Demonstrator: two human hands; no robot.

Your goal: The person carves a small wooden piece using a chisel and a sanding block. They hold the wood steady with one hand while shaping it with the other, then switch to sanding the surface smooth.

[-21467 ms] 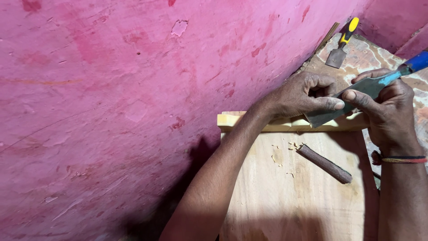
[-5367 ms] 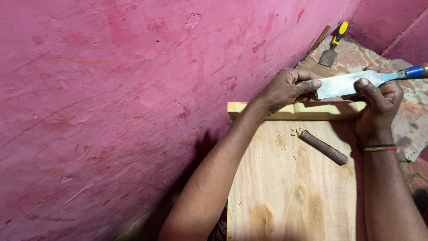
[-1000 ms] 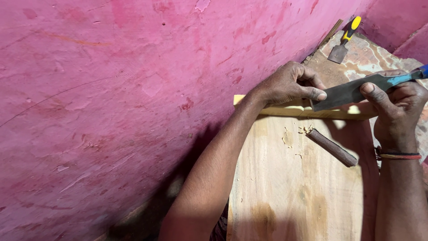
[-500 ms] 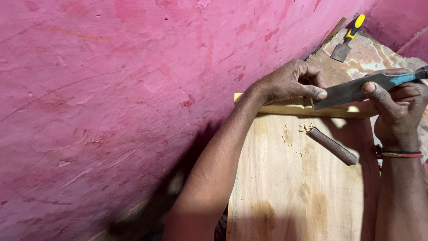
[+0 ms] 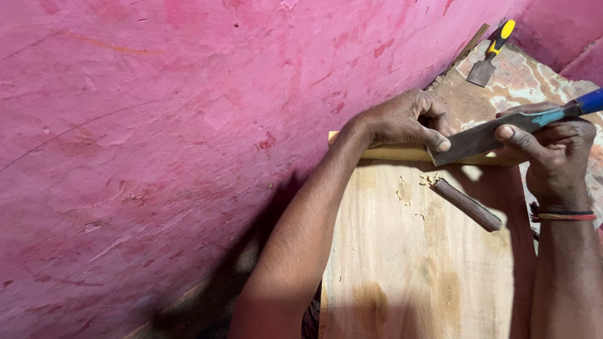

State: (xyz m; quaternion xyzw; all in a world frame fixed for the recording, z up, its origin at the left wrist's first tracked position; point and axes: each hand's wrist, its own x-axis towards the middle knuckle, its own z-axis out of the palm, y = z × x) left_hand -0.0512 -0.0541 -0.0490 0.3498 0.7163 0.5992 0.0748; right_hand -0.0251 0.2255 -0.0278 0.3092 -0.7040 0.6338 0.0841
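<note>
Fingers of your left hand (image 5: 402, 119) press down on the pale wood strip (image 5: 383, 152) at the plank's (image 5: 402, 251) far edge, index tip touching the wide chisel blade (image 5: 477, 139) that your right hand (image 5: 553, 150) grips closed. A slip could likely cut that fingertip. Beyond, a second chisel (image 5: 491, 55) lies well apart. No containers show.

My plywood board (image 5: 402, 263) carries a pale wooden strip (image 5: 389, 152) at its far edge, a brown wooden stick (image 5: 466, 204) and scattered shavings (image 5: 402, 191); beyond, a yellow-handled chisel (image 5: 491, 53) lies on the mottled floor (image 5: 534, 81).
</note>
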